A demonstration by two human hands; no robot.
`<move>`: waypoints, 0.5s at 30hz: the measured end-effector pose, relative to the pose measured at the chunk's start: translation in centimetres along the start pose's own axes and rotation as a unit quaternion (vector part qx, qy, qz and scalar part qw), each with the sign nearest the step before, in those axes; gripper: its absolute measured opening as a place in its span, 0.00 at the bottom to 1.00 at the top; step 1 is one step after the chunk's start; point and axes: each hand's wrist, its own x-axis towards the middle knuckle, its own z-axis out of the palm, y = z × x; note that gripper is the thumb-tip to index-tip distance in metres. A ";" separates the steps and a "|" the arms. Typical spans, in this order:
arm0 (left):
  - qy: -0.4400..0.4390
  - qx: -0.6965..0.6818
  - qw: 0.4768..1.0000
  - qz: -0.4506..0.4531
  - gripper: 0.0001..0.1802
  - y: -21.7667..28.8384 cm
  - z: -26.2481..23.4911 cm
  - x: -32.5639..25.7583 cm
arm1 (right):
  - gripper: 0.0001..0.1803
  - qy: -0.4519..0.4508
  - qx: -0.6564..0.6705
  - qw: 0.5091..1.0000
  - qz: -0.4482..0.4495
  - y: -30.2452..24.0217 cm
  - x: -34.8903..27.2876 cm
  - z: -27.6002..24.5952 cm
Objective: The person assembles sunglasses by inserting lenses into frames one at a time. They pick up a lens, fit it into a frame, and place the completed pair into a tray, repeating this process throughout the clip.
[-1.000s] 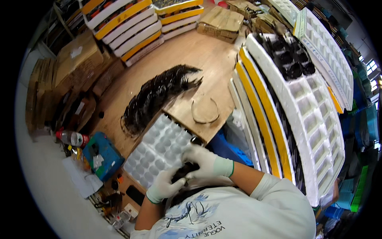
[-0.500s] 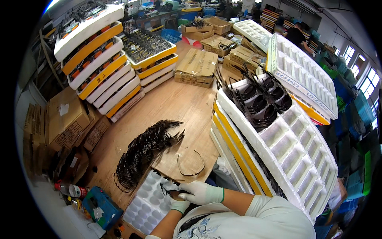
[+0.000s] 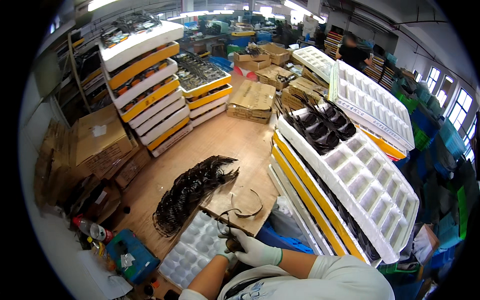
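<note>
In front of me, a pair of dark-lensed sunglasses [image 3: 233,244] is held between my two white-gloved hands. My right hand [image 3: 257,251] closes its fingers on the lens side. My left hand [image 3: 224,248] grips the other side, its fingers partly hidden behind the glasses. Beneath and to the left of them lies a white sheet with rows of round pale discs [image 3: 187,254]. A long heap of dark glasses [image 3: 190,192] rests beyond it on the wooden table [image 3: 220,140]. One separate pair of glasses [image 3: 248,215] lies near the table's front edge.
At the right, a white foam tray [image 3: 370,182] with compartments, some holding dark glasses [image 3: 320,127], tops a leaning stack. Tall tray stacks [image 3: 150,102] and cardboard boxes [image 3: 250,100] stand at left and back. A blue container [image 3: 132,255] and bottle [image 3: 92,229] sit lower left.
My view has tilted up and shifted, so the scene sits differently. The sunglasses in my hands have turned, with their temples now pointing up and away.
</note>
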 end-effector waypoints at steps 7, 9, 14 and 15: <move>0.013 0.067 0.994 0.084 0.15 9.8 -5.5 -23.8 | 0.30 -0.063 -0.076 0.994 0.056 -0.9 -2.2 4.0; 0.029 -0.013 0.993 0.118 0.11 11.0 -4.0 -28.3 | 0.31 -0.162 -0.035 0.984 0.061 -0.4 -2.6 6.5; 0.140 0.074 0.967 0.199 0.11 11.3 -3.8 -33.3 | 0.20 -0.167 -0.032 0.984 -0.057 -3.8 -2.5 13.9; 0.113 0.007 0.969 0.219 0.11 10.3 -5.5 -33.2 | 0.19 -0.212 0.027 0.977 -0.016 -4.5 -2.3 14.4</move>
